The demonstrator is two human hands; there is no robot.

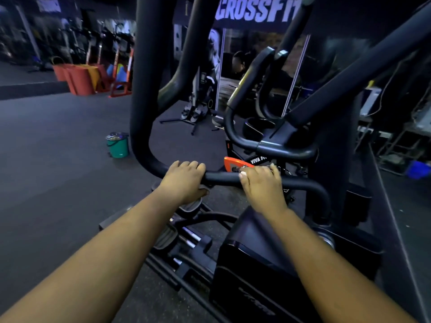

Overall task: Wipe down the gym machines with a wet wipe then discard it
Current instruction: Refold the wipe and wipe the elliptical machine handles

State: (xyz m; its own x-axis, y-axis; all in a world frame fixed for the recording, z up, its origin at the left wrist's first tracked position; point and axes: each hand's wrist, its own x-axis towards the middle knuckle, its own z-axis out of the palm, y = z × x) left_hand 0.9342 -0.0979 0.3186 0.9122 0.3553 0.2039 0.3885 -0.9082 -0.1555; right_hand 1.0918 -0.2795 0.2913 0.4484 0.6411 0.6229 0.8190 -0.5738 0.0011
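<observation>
Now both hands sit on the black handlebar [221,177] of the machine. The left hand [184,183] curls its grip over the bar, probably to steady it. The right hand [262,185] is clenched round the same bar further along, and a pale scrap at its fingers may be the wipe [243,174], though the dim light blurs it. That hold suits rubbing along the tube. Below lie pedals [190,206] and a dark housing [256,264]. The floor [58,171] is dark matting; a green bin [117,145] stands well apart, a likely place for discarding.
</observation>
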